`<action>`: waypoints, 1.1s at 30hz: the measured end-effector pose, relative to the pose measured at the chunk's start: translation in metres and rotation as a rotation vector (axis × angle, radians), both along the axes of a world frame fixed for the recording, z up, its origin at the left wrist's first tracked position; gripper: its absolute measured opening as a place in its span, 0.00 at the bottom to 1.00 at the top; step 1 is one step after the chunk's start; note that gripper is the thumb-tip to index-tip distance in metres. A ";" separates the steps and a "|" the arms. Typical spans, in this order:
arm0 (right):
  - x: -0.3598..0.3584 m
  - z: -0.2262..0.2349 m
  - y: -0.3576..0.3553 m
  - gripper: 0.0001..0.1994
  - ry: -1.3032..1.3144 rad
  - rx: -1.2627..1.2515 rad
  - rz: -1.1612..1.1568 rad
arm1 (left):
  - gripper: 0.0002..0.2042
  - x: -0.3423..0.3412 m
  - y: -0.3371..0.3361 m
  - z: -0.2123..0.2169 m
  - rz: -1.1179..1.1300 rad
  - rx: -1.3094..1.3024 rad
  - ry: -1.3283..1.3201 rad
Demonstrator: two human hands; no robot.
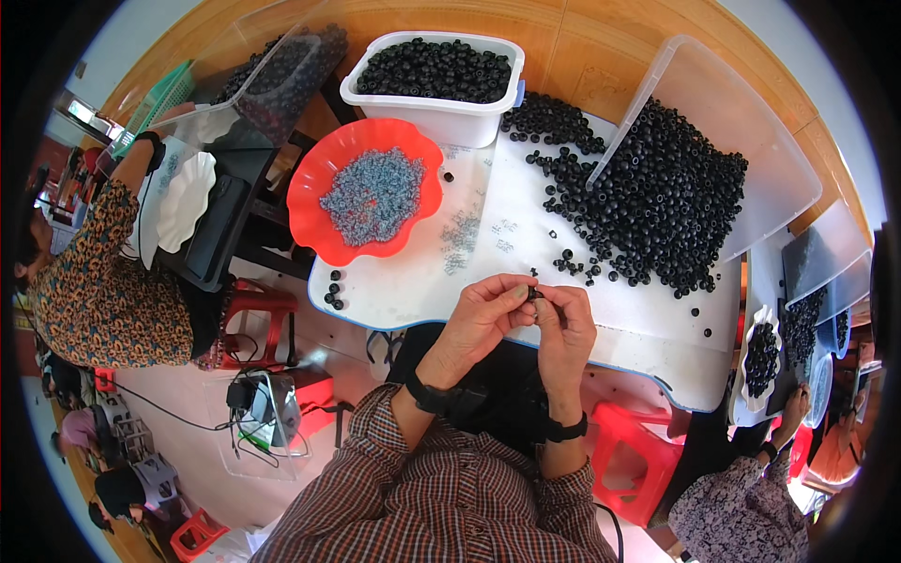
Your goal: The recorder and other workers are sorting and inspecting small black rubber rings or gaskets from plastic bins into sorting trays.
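Near the table's front edge, my left hand (481,317) and my right hand (566,330) meet in a close pinch. Between their fingertips is a small black plastic part (534,294), mostly covered by the fingers. Beyond them, loose black cap-like parts (648,202) lie heaped on the white tabletop, with a few strays close to my hands. To the left, a red scalloped bowl (314,220) holds many tiny grey-blue translucent pieces (373,195).
A white tub (427,117) full of black parts stands at the back. A clear bin (765,141) lies tipped at the right, its parts spilling out. Several black parts (333,291) sit at the left edge. Co-workers sit at both sides; a red stool (638,450) stands at lower right.
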State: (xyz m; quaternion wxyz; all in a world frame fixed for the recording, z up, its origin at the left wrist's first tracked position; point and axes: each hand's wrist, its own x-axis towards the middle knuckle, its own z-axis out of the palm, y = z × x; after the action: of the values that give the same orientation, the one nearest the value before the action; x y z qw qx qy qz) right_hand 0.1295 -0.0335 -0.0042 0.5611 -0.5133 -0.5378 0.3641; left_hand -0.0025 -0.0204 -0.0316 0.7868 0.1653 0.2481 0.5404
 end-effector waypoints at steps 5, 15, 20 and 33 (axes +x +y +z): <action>0.001 -0.001 0.001 0.05 -0.121 0.039 -0.024 | 0.11 0.001 -0.001 0.001 0.006 -0.002 0.003; -0.002 0.008 -0.001 0.06 -0.362 0.144 -0.032 | 0.11 0.003 -0.003 -0.003 0.060 0.047 0.089; -0.002 0.013 0.000 0.07 -0.466 0.195 -0.011 | 0.11 0.004 -0.006 0.003 0.126 0.055 0.270; -0.005 0.019 -0.005 0.08 -0.683 0.157 0.005 | 0.10 0.004 -0.012 0.019 0.157 0.083 0.503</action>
State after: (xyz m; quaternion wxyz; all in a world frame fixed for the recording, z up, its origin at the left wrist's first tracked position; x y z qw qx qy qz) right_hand 0.1246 -0.0386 0.0152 0.3855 -0.5596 -0.7220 0.1302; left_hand 0.0019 -0.0323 -0.0121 0.6484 0.3068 0.4257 0.5515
